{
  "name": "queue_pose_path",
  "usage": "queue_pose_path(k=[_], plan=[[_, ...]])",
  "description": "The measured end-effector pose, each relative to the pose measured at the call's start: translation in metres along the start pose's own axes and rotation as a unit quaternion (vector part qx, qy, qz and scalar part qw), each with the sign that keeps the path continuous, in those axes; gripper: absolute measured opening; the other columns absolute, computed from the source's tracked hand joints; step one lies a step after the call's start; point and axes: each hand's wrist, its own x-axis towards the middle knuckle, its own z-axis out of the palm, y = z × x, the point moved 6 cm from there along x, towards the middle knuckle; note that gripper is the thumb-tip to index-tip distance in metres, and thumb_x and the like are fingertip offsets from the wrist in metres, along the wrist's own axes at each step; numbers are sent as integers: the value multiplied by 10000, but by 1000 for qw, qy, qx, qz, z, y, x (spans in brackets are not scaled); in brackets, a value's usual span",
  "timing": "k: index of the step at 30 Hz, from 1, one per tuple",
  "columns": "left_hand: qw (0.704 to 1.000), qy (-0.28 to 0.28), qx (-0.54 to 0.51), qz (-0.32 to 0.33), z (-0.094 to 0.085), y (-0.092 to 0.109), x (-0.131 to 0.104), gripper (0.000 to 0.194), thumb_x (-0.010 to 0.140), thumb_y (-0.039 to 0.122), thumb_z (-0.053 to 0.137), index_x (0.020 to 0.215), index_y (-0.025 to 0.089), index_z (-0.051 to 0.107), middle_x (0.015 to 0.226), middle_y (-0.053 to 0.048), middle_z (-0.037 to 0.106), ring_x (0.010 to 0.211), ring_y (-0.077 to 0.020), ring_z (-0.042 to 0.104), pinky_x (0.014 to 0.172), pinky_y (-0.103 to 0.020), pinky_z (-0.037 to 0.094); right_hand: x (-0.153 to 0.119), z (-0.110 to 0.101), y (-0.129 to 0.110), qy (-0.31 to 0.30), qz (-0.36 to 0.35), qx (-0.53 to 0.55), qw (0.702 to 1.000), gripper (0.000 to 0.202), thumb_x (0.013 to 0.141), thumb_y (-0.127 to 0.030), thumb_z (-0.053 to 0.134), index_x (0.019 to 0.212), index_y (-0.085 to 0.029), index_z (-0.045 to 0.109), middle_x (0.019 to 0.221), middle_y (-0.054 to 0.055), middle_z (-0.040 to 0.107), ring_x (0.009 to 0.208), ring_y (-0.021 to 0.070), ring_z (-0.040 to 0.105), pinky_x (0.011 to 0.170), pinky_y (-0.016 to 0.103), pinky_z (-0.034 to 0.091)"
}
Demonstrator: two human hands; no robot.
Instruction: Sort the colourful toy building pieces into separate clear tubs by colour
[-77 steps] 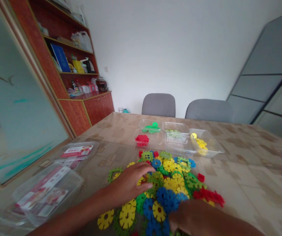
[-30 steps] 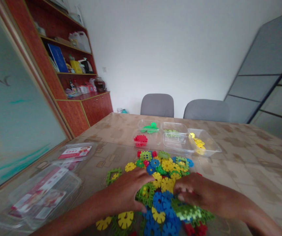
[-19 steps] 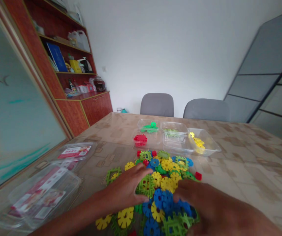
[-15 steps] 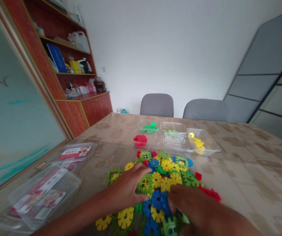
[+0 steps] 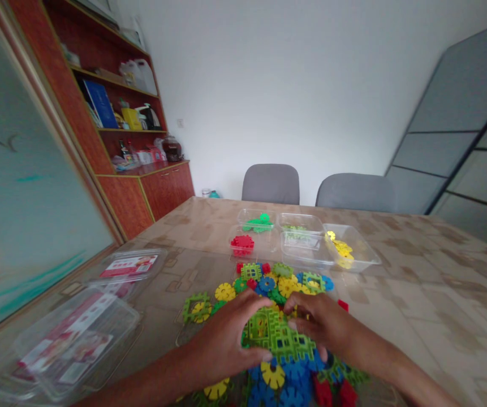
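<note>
A pile of plastic interlocking pieces lies before me on the table. My left hand [image 5: 237,330] is curved round a lime-green square lattice piece [image 5: 261,327], thumb below and fingers above. My right hand [image 5: 317,319] comes from the right, its fingers bent and its thumb on another lime-green lattice piece [image 5: 292,340], which lies against the first. Blue notched discs [image 5: 293,370] and a yellow notched disc [image 5: 272,374] are just below the hands. More yellow discs [image 5: 286,285] show beyond the fingertips. The right fingers partly hide the green piece.
Clear trays at the back hold red pieces [image 5: 242,244], green pieces [image 5: 259,225], lime-green pieces [image 5: 296,232] and yellow discs [image 5: 343,249]. Stacked clear containers [image 5: 120,319] with printed labels stand at the left. Two grey chairs [image 5: 271,183] are behind the table.
My right hand has moved up and left from the near side of the pile, bringing lime-green lattice pieces beside the left hand. Red pieces now show at the near right.
</note>
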Motion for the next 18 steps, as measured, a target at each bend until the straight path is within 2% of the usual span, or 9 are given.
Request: queue_pose_path(k=[5,9,11,15,18], plan=[[1000,-17,-2,17,16,2,-1,686,687,243,758,1313,238,477,1344,-74,508,1224,-262,478,1035,-363,387,-5,-1,0,-19,10,34,999,188,915,-279,499,1082,-199,532,841,11,565,496,73,568,414,171,379],[1000,-8,-13,9,18,1,-4,692,709,257,750,1331,244,450,1341,-69,519,1229,-256,476,1044,-355,371,-8,0,4,-67,39,81,994,354,885,-225,532,1230,-218,451,706,-40,519,514,90,557,463,187,420],[1000,4,-14,-2,18,1,-5,690,720,282,750,1338,248,443,1329,-73,530,1218,-261,485,1034,-366,378,-5,2,3,-70,27,127,989,381,871,-240,568,1230,-226,439,759,-40,528,521,74,565,505,194,430],[1000,6,-16,-5,18,-1,-4,704,727,348,759,1345,240,440,1294,-90,551,1183,-273,508,1003,-388,400,4,8,4,-39,13,232,972,446,792,-363,689,1144,-232,448,1038,14,520,542,50,591,490,188,416],[1000,10,-17,5,19,-2,-3,730,718,353,773,1353,238,433,1322,-96,534,1206,-279,489,1019,-391,385,6,13,3,-36,4,263,964,513,757,-413,728,1138,-231,437,1004,-2,510,562,62,608,497,191,421]])
